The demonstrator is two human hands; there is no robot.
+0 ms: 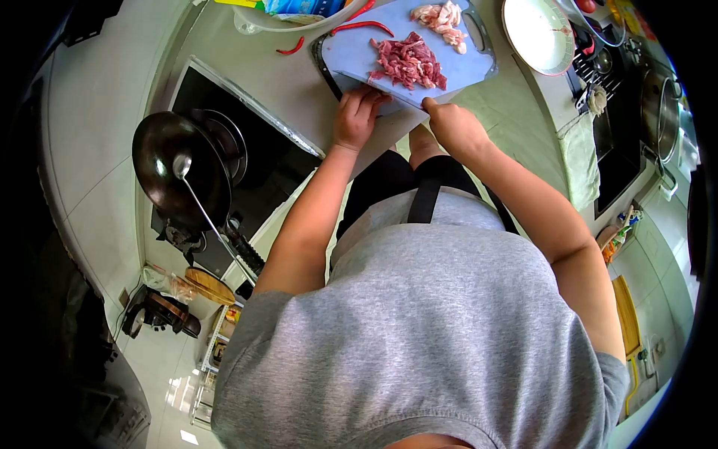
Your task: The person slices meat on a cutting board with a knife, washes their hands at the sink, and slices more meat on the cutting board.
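A knife (385,89) lies slantwise along the near edge of the blue-grey cutting board (467,69). My right hand (455,129) is closed round its handle. At the blade's near side is my left hand (359,116), fingers bent and pressed together; their tips are partly hidden, and I cannot see what they hold. Just beyond the blade sits a pile of sliced red meat (410,61). Paler, fatty meat pieces (441,22) lie farther back on the board. A red chili (363,28) rests on the board's left side, and another red chili (290,46) is on the counter.
On the left, a dark wok (161,142) with a long-handled metal ladle (182,166) stands over the black cooktop (273,153). A white bowl (538,37) sits at the right, above a hanging cloth (580,161). A clear-rimmed container (258,19) with packets stands at the back left.
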